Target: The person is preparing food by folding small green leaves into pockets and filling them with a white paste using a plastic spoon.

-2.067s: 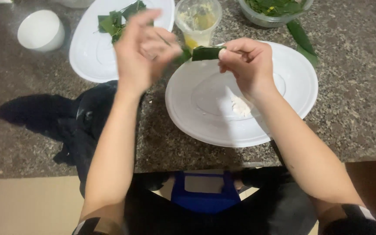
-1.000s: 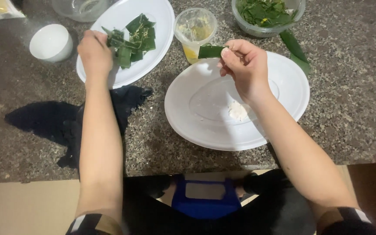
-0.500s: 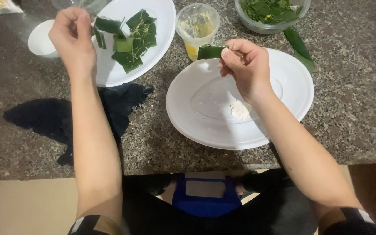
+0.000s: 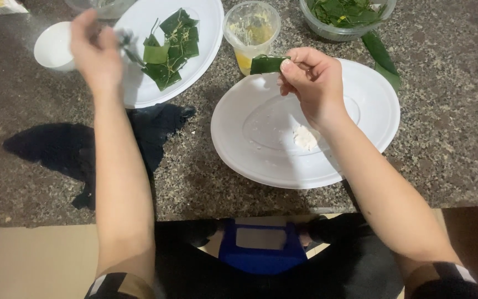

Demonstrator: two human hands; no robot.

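My right hand (image 4: 312, 83) pinches a folded green leaf parcel (image 4: 266, 65) above the far rim of the near white plate (image 4: 261, 155). A small white dab (image 4: 305, 136) lies on that plate. My left hand (image 4: 96, 52) is blurred, raised over the left edge of the far white plate (image 4: 206, 33). Its fingers are closed on a small thin piece (image 4: 126, 41) that is too blurred to name. Several folded leaf parcels (image 4: 170, 47) lie on the far plate.
A clear plastic cup (image 4: 251, 30) with yellow residue stands between the plates. A clear bowl of green leaves (image 4: 347, 15) is at the back right, with a loose long leaf (image 4: 384, 60) beside it. A small white bowl (image 4: 53, 47) sits at the left, on the speckled stone counter (image 4: 460, 144).
My left hand left the right hand, reached to the far plate, then lifted with a small piece. The right hand has kept the leaf parcel in place.
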